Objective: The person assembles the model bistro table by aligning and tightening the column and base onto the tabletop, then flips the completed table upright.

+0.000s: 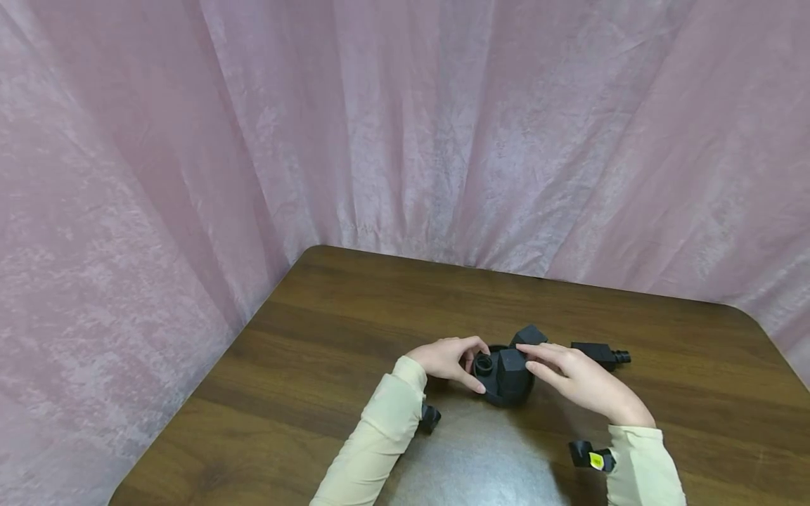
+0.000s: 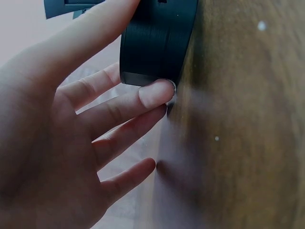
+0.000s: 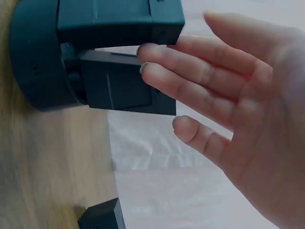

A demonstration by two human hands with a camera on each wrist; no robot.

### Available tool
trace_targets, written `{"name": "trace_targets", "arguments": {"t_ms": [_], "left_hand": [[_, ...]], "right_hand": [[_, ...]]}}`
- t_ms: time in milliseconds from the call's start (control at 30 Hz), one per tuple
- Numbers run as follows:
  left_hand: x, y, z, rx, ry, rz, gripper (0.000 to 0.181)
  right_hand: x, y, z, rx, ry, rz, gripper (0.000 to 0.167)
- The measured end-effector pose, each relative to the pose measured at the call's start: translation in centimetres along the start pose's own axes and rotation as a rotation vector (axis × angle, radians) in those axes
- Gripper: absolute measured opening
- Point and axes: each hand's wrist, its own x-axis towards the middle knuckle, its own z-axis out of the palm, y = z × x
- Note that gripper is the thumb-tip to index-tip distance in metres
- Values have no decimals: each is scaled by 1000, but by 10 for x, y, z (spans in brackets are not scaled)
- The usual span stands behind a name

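Note:
A round black base (image 1: pixel 511 399) stands on the table, with a near angular black block (image 1: pixel 511 363) and a far one (image 1: pixel 529 334) rising from it. A ringed black socket (image 1: pixel 484 364) shows on its left side. My left hand (image 1: pixel 446 358) holds the base from the left, thumb at the near side and fingers behind; the left wrist view shows fingertips against the base's wall (image 2: pixel 152 47). From the right, my right hand (image 1: pixel 582 379) reaches its nearly straight fingers to the blocks' tops. In the right wrist view, its thumb is apart from the block (image 3: pixel 119 24).
To the right of the base lies another black block (image 1: pixel 593 353) with a ribbed, narrower end. Small black devices sit at the left wrist (image 1: pixel 429 419) and right wrist (image 1: pixel 591 457). A pink curtain (image 1: pixel 405 140) hangs behind the brown wooden table (image 1: pixel 304 365).

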Motion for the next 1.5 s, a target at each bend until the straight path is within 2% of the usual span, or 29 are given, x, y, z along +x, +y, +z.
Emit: {"name": "trace_targets", "arguments": {"t_ms": [200,467,733,867,1167,1500], "left_hand": [[0,-2,1,-15,2,-4,61],[-1,-4,0,-25,6,0,61],[-5,-7,0,-27,14,-9,60],[-5,-10,0,-18,23,-5,60],[-5,-9,-1,-20,17,-2,60],[-6,-8,-2,-25,16,13,61]], "right_hand": [[0,2,-4,-20,9,-16,42],[3,3,-1,17,-6,3,37],[7,7,5,87,-100,-116,63],[9,7,7,66,-109,-152,63],[11,6,4,83,-135,-85,52],[4,7,-3,64,-91,-53,43]]}}
